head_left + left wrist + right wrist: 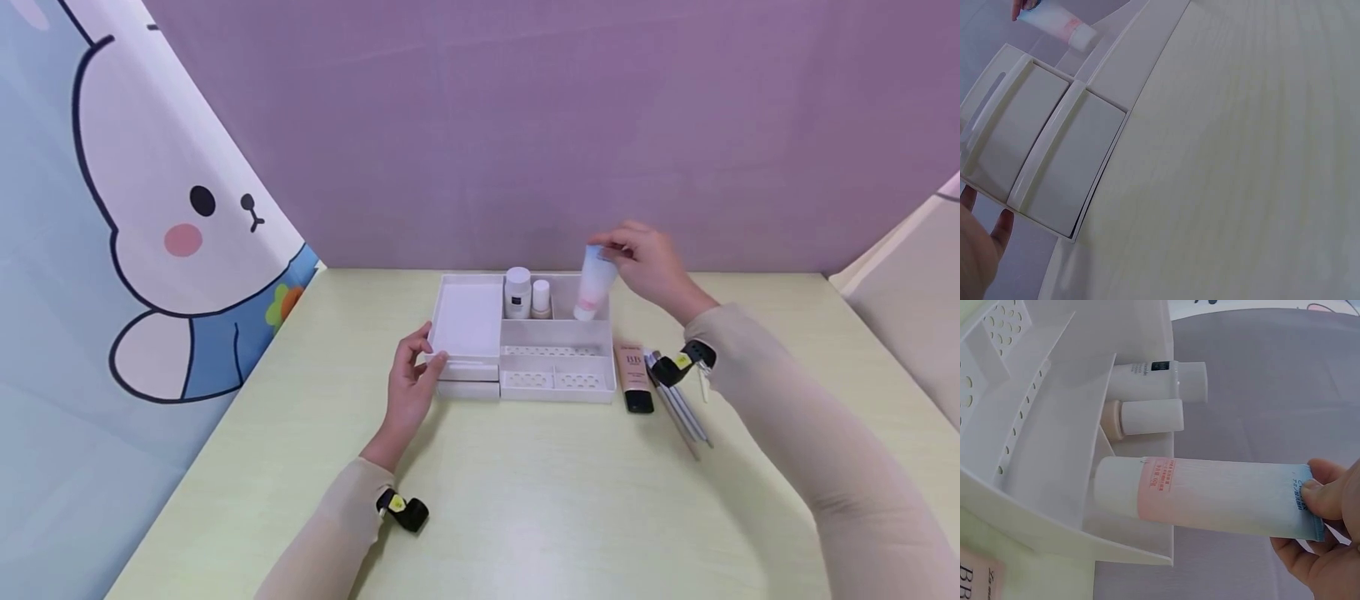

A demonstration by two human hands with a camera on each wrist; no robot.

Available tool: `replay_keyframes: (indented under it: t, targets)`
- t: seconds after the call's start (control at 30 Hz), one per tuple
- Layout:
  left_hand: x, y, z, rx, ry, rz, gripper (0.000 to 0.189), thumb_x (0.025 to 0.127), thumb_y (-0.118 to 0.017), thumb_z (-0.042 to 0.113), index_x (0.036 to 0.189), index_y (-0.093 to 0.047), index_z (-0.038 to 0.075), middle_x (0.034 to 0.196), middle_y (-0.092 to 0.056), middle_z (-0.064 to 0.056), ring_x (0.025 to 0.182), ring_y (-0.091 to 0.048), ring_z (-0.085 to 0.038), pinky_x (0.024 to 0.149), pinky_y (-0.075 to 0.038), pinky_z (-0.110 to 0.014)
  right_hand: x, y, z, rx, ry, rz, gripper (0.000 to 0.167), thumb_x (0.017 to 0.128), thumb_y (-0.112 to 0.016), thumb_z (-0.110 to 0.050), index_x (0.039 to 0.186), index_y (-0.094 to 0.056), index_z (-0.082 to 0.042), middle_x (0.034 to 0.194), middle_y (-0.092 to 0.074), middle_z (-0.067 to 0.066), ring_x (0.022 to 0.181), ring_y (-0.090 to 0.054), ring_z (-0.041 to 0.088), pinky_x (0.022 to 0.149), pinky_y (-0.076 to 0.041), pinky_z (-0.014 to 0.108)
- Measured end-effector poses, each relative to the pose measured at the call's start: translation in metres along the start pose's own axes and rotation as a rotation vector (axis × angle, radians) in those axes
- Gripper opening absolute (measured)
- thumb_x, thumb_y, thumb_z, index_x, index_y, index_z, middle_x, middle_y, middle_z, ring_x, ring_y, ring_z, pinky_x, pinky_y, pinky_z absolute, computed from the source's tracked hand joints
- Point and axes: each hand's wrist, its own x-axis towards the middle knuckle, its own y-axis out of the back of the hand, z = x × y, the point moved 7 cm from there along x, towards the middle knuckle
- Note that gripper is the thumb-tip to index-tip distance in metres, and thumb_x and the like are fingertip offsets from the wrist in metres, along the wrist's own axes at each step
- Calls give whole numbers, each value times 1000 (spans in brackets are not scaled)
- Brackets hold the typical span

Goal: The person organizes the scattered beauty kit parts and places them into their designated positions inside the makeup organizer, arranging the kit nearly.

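From my distant post I count two hands, one left (411,371) and one right (648,262), with two black wrist cameras (408,511). There is one white organizer (555,396), and on its front I find two drawers (1072,169). In its right half I count five compartments (558,333): two at the back, one in the middle, two at the front. I see two bottles, one larger (517,302) and one smaller (541,296). The tubes are also two: one pale tube (594,287) and one BB tube (634,375). The slim sticks (687,412) overlap, so I cannot tell their exact number, but they are more than one.
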Motion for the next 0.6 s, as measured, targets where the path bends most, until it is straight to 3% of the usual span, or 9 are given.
replay_keyframes:
  t: [0.37, 0.6]
  targets:
    - [0, 1, 0, 10, -6, 2, 19, 94, -61, -3, 101, -44, -7, 147, -47, -18, 133, -45, -27, 83, -41, -26, 4, -18, 5, 5, 56, 44, 24, 89, -59, 14, 105, -73, 5, 92, -66, 18, 79, -52, 25, 66, -37, 18]
    - [0, 2, -1, 10, -3, 4, 19, 95, -61, -3, 102, -44, -7, 147, -47, -18, 134, -44, -27, 82, -41, -26, 2, -36, 11, 14, 45, -4, 23, 90, -59, 13, 106, -73, 5, 88, -62, 15, 76, -49, 24, 65, -37, 23]
